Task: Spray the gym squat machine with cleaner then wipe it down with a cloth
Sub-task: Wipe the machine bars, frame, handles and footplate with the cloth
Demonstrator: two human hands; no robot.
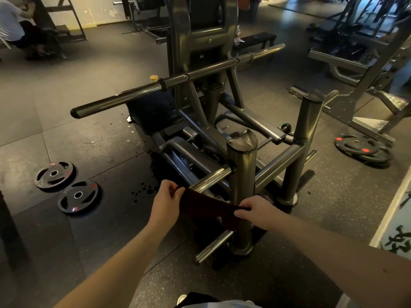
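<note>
Black rubber gym floor (89,230) below, left hand (165,202) and right hand (253,208) each keep a pinching grip on the dark maroon cloth (206,207), which may snag on the chrome peg (211,180) of the grey steel squat machine (242,174).

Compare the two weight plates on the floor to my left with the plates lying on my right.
The left plates lie side by side, each flat on the floor; the right plates are piled, overlapping off-centre. The left plates lie in the open on the mat, while the right plates lie by the foot of another rack. Both sets are black and round, with grip cut-outs and red marks.
</note>
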